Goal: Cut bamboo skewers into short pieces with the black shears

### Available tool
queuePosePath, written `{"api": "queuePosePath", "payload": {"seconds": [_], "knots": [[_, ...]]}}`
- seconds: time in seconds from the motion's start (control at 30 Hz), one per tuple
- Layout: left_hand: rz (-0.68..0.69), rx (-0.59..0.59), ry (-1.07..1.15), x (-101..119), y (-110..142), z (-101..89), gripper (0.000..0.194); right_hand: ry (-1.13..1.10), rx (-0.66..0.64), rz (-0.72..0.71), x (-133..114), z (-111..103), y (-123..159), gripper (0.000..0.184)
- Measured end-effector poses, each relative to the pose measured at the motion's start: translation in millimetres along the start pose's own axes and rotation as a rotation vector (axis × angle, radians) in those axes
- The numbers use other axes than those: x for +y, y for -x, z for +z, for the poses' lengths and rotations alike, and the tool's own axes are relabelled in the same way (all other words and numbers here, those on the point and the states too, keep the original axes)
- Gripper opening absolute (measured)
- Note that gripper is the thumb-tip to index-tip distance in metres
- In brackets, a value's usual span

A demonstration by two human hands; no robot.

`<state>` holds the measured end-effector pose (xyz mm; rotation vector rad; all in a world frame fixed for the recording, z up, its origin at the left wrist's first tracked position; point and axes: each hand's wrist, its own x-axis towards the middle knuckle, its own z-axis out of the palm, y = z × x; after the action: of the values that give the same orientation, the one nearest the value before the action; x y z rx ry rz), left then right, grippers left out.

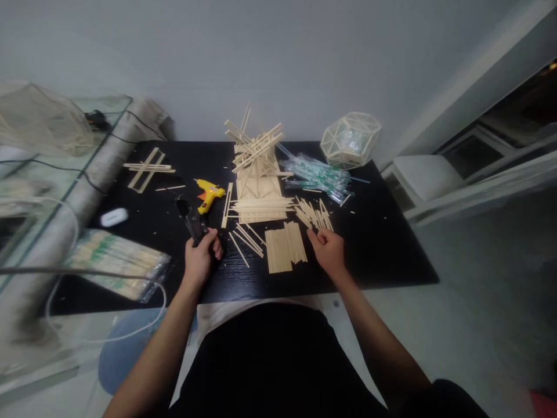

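Note:
My left hand [201, 256] is wrapped around a black plier-like hand tool [191, 219], its hooked jaw pointing away from me. Just beyond the tool lies a yellow hot glue gun [209, 195]. Closed at the right is my right hand [328, 249], beside a pile of short wooden sticks [314, 215]; whatever its fingers hold, if anything, is hidden. Between my hands sits a flat row of cut sticks [285, 247], with a few loose sticks [248, 239] to its left. Behind them, longer sticks [263, 207] lie stacked across a wooden slatted piece [256, 183].
A black table [383, 249] carries crossed stick frames [150, 169], plastic wrappers [319, 177], a geometric stick ball [351, 139], a white case [114, 217] and a packet of sticks [119, 264]. A white cable [108, 339] loops at the left. The wall [278, 64] stands behind.

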<state>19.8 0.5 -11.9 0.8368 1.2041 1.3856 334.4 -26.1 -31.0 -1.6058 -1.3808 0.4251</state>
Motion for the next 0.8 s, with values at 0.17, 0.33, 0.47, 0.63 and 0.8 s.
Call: {"api": "queuePosePath", "payload": {"seconds": [0.17, 0.33, 0.47, 0.63, 0.8], "knots": [[-0.019, 0.012, 0.019, 1, 1, 1.6, 0.022, 0.001, 0.004, -0.024, 2, -1, 0, 0.052], [-0.03, 0.006, 0.022, 3, 2, 2.5, 0.02, 0.007, -0.033, -0.165, -19, 6, 11, 0.044], [-0.02, 0.002, 0.028, 2, 2, 1.6, 0.019, 0.019, -0.318, -0.443, -57, 28, 20, 0.017], [-0.024, -0.004, 0.049, 1, 3, 0.2, 0.02, 0.298, -0.463, -0.437, -84, 60, 19, 0.01], [-0.026, -0.008, 0.056, 2, 3, -0.7, 0.021, 0.475, -0.582, -0.445, -89, 73, 17, 0.016]]}}
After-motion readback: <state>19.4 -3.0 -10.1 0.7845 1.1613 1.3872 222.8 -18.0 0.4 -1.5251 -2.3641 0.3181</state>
